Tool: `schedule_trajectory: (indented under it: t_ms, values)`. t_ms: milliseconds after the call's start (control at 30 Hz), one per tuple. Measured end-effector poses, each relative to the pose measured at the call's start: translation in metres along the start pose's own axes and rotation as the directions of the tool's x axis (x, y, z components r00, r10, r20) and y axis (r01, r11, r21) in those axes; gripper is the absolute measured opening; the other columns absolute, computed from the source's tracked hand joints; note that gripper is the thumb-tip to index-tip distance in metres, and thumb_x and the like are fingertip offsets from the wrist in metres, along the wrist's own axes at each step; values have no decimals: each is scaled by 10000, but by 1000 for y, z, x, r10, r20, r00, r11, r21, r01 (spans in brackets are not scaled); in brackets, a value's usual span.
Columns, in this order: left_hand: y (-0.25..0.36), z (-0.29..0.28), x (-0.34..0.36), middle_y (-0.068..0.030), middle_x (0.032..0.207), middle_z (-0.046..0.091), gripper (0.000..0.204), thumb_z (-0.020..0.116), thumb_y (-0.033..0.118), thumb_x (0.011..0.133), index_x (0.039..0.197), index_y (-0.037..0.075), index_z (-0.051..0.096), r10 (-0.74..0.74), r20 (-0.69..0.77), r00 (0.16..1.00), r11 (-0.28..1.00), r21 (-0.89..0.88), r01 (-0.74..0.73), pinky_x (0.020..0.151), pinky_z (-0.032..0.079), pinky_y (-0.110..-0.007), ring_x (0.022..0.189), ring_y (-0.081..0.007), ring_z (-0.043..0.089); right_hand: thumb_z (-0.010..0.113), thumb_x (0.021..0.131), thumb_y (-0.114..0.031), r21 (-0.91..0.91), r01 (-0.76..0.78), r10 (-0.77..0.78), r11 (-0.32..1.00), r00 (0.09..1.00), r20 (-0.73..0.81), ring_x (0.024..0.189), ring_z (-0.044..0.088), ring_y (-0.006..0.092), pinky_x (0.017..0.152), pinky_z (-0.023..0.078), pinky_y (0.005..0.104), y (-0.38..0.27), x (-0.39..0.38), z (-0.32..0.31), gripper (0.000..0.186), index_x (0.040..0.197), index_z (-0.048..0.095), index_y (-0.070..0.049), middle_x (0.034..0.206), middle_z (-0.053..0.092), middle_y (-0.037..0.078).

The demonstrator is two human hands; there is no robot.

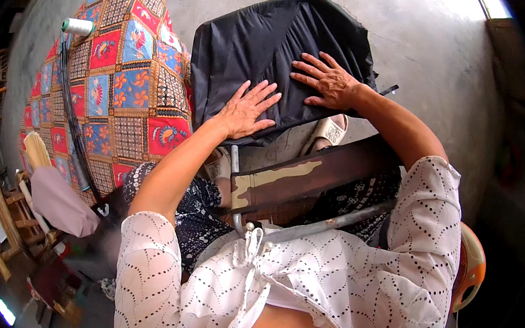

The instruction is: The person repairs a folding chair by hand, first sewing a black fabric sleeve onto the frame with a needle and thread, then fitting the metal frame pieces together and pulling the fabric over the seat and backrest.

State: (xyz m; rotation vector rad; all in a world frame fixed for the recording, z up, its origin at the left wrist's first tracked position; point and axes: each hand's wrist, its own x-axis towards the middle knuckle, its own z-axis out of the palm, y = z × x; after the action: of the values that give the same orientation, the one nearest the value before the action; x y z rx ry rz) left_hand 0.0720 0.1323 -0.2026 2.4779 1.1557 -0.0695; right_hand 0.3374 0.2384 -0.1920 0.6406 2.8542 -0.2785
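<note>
A black fabric cover [274, 45] is spread in front of me, draped over what looks like a metal frame; its shape beneath is hidden. My left hand [247, 110] lies flat on its near left part with the fingers apart. Farther to the right, my right hand [330, 82] rests palm down on the same cloth, fingers spread. Between the cover and my body a camouflage-patterned fabric panel [312, 172] is stretched on a grey metal tube frame [333, 221]. A thin dark rod end [390, 89] sticks out at the cover's right edge.
At the left stands a bulky pile under a colourful patchwork cloth [133, 94]. A thread spool [78, 27] and a bundle of dark strips [72, 108] lie on it. Wooden stools [1, 221] are at the far left, and an orange round object [470, 266] is at my right.
</note>
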Motion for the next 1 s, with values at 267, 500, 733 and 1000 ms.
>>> schedule_trajectory:
  t_ms: [267,500,733,1000]
  values:
    - [0,2,-69,-137,1420,343,556,471,483,886,1287,99,494,-373,-24,927,915,-173,364,1087,173,-482,1353,-307,237,580,860,-398,113,-122,112,986,989,93,1313,298,267,1069,247,433,5,-30,-50,597,1334,417,-74,1407,355,118]
    - [14,-1,-99,-185,1043,608,272,564,214,865,986,-23,620,-485,-278,829,830,-445,336,923,417,-371,1034,-332,552,540,907,-309,483,-363,486,797,860,-155,910,616,282,775,493,399,-6,-112,-84,365,1133,539,-22,1008,621,170]
    - [16,13,-118,-92,1040,591,340,585,79,716,1056,62,581,-171,-451,876,979,22,202,883,421,-365,1015,-252,557,531,893,-408,689,-74,222,721,967,-129,903,604,281,803,482,385,-128,-141,-112,444,1078,558,-5,937,620,152]
    - [-25,29,-98,-81,1027,607,276,547,25,711,963,94,637,-40,-363,931,994,81,74,841,472,-339,980,-253,582,648,817,-147,490,-32,321,871,792,-520,721,575,260,675,453,346,-197,-146,-103,180,894,563,-8,789,565,100]
